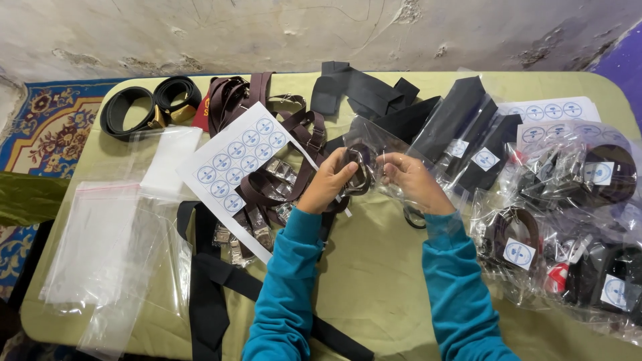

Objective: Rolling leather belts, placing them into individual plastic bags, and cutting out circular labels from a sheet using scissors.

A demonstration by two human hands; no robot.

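Observation:
My left hand (pixel 328 182) grips a rolled dark brown belt (pixel 359 168) with a metal buckle at the table's middle. My right hand (pixel 409 179) holds the edge of a clear plastic bag (pixel 381 142) that surrounds the rolled belt. Both arms wear teal sleeves. A white sheet of round blue stickers (pixel 237 160) lies just left of my left hand, over a pile of loose brown belts (pixel 281 127).
Olive-green table (pixel 374 267). Bagged, stickered belts (pixel 575 200) are heaped on the right. Empty clear bags (pixel 107 247) lie stacked on the left. Black belts (pixel 144 107) sit coiled at the far left; black straps (pixel 214 281) trail over the near edge. More sticker sheets (pixel 548 110) at far right.

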